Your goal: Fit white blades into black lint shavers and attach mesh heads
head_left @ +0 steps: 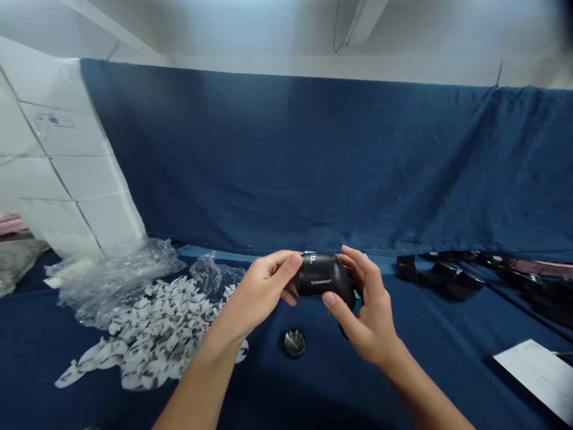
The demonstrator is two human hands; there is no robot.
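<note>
Both hands hold a black rounded plastic device [321, 276] with small white lettering on its side, raised above the blue-covered table. My left hand [271, 279] pinches its left end between thumb and fingers. Around the right end curls my right hand [364, 307], thumb on the near face and fingers behind. The device's underside and far side are hidden. Below it on the table lies a small round part [294, 343] with a shiny metallic face and dark rim, touched by neither hand.
A heap of small white paper-like pieces [165, 331] lies left, beside crumpled clear plastic [120, 278]. White boxes [80, 155] are stacked behind it. Several black parts [447, 278] lie at the right, above a white sheet [539, 373]. A blue cloth [290, 161] hangs across the back.
</note>
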